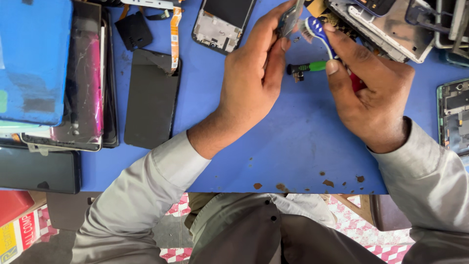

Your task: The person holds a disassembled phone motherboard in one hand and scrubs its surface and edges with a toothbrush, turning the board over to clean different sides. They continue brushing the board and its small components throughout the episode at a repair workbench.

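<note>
Left hand [254, 78] pinching small grey metal-framed phone part [289, 19] above blue tabletop [293, 142], right hand [371, 93] clamped on blue-and-white bristle brush [315, 29]; risk: hard scrubbing flicking part loose, or snagging green-handled screwdriver [308, 67] beneath.

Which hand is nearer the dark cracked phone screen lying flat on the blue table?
Left. The left hand is just right of the dark cracked phone screen; the right hand, gripping a blue-and-white toothbrush, sits farther right.
</note>
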The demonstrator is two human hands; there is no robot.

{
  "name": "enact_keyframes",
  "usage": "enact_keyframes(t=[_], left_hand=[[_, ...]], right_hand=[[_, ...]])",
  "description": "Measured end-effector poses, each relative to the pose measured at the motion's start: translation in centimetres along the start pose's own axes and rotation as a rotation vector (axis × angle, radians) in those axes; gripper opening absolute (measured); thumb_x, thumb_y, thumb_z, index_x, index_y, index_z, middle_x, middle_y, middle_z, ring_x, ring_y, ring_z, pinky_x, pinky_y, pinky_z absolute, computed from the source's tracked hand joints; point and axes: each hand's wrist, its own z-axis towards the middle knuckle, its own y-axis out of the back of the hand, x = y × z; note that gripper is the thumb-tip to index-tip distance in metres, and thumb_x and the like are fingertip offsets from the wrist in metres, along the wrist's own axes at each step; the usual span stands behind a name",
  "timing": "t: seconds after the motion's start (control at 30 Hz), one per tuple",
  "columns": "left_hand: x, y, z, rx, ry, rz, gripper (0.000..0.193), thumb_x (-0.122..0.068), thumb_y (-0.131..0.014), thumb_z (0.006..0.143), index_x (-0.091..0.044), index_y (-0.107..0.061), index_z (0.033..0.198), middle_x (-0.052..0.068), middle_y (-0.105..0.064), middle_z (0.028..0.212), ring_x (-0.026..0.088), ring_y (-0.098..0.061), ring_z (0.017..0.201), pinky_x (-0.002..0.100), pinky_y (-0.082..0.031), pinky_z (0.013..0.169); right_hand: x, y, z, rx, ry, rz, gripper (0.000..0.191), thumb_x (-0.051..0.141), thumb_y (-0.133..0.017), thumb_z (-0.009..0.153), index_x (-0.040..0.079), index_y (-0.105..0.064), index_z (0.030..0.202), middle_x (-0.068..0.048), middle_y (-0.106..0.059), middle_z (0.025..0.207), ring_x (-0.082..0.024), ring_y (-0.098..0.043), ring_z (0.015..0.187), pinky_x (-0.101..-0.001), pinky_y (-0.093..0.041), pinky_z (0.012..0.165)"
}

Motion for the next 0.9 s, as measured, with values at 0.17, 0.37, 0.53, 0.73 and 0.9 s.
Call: enact_keyframes(t=[0.17,0.37,0.53,0.73,0.9], left_hand=[[0.4,0.0,-0.2,-0.04,-0.221,-0.057,0.038,0.003,-0.054,0.117,-0.014,-0.043,0.149,0.008,-0.067,0.133,0.018,-0.078,0.109,0.024,-0.063,0.09],[0.7,0.0,-0.2,0.013,-0.231,0.012,0.04,0.005,-0.054,0.115,-0.015,-0.046,0.149,0.008,-0.067,0.137,0.02,-0.076,0.116,0.024,-0.063,0.094],[0.8,-0.1,-0.3,0.013,-0.267,-0.004,0.043,0.007,-0.054,0.113,-0.015,-0.043,0.148,0.009,-0.065,0.137,0.022,-0.074,0.118,0.025,-0.063,0.095],[1.0,-0.4,-0.5,0.03,-0.22,0.044,0.044,0.005,-0.056,0.113,-0.016,-0.043,0.15,0.009,-0.071,0.125,0.021,-0.078,0.104,0.026,-0.065,0.085],[1.1,-0.6,-0.7,0.038,-0.206,0.044,0.042,0.003,-0.056,0.114,-0.016,-0.043,0.15,0.009,-0.073,0.119,0.02,-0.079,0.099,0.026,-0.065,0.082]], right_hand=[[-0.2,0.1,0.0,0.0,0.168,-0.03,0.036,-0.009,-0.063,0.108,-0.003,-0.063,0.143,-0.02,-0.068,0.128,-0.028,-0.063,0.108,-0.0317,-0.048,0.101],[-0.5,-0.1,-0.1,-0.014,0.15,-0.051,0.034,-0.009,-0.066,0.106,-0.004,-0.065,0.14,-0.02,-0.069,0.127,-0.028,-0.066,0.11,-0.0325,-0.051,0.103],[-0.3,-0.1,0.1,-0.014,0.115,-0.031,0.036,-0.01,-0.067,0.103,-0.003,-0.066,0.138,-0.019,-0.069,0.119,-0.027,-0.065,0.102,-0.0324,-0.051,0.097],[0.5,-0.2,0.5,-0.018,0.091,-0.068,0.034,-0.007,-0.071,0.103,-0.001,-0.066,0.137,-0.018,-0.068,0.108,-0.025,-0.061,0.09,-0.033,-0.05,0.087],[1.2,-0.2,0.7,0.002,-0.003,-0.041,0.039,-0.006,-0.071,0.101,0.0,-0.066,0.139,-0.011,-0.062,0.083,-0.014,-0.048,0.065,-0.0277,-0.043,0.067]])
